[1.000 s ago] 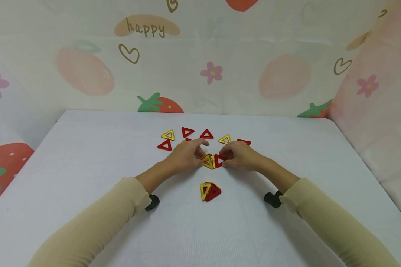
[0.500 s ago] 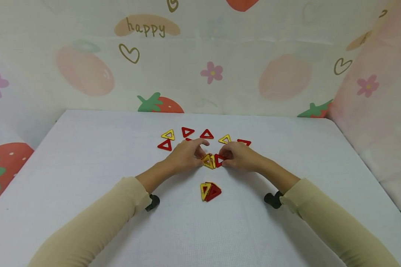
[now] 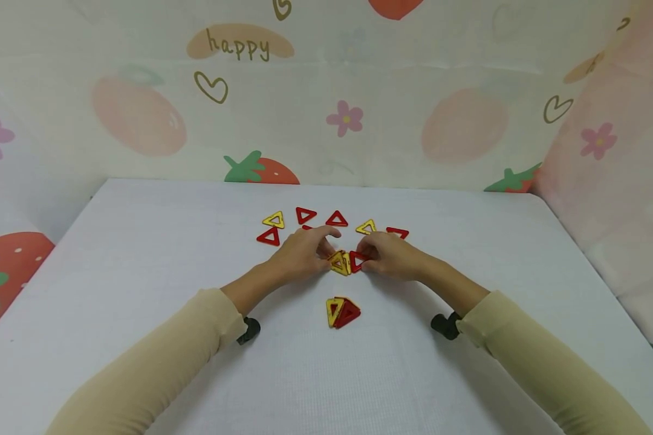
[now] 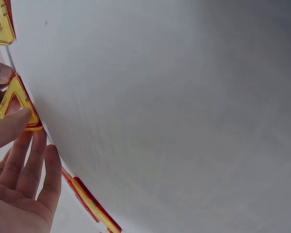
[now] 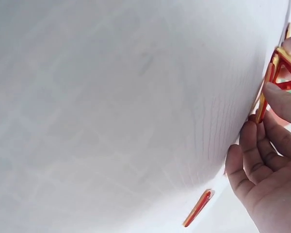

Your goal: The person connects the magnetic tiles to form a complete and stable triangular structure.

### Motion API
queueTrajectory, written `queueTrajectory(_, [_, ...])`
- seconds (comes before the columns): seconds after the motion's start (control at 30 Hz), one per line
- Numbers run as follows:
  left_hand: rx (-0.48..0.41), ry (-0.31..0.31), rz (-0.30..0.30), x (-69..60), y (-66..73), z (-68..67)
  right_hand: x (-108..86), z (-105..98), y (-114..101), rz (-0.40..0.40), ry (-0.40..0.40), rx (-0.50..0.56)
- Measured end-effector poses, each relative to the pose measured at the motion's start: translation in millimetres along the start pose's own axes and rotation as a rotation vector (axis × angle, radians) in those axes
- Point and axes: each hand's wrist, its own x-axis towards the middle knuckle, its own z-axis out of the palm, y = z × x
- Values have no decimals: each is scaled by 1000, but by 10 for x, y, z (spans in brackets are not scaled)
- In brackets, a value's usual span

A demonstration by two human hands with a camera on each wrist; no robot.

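Note:
My left hand (image 3: 303,257) pinches a yellow triangular magnetic tile (image 4: 23,95) between thumb and fingers at the table's middle. This tile leans against others in a small pyramid-like cluster. From the other side, my right hand (image 3: 394,255) pinches a red triangular magnetic tile (image 3: 353,262), which stands against the cluster's right side. The fingers partly cover both tiles; how they join at the back is hidden. Nearer to me sits a small pyramid of tiles, with a yellow face (image 3: 330,314) on its left and a red face (image 3: 349,313) on its right.
Loose triangular tiles lie in an arc behind the hands, among them a red tile (image 3: 337,224), a yellow tile (image 3: 281,220) and another red tile (image 3: 397,229). The left hand partly hides one. A white cloth (image 3: 196,205) covers the table; a printed curtain (image 3: 392,66) hangs behind.

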Motion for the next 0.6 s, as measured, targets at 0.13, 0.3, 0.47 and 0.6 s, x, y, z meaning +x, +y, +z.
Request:
queueTrajectory(0.13, [-1, -2, 6, 3, -2, 4, 2, 6, 10, -5, 0, -6])
queueTrajectory(0.3, [0, 0, 11, 4, -2, 5, 6, -1, 13, -5, -9, -21])
queueTrajectory(0.47, [2, 2, 9, 6, -5, 4, 1, -31, 7, -22, -25, -36])
queueTrajectory(0.6, [-3, -1, 4, 6, -8, 1, -7, -47, 12, -48, -9, -31])
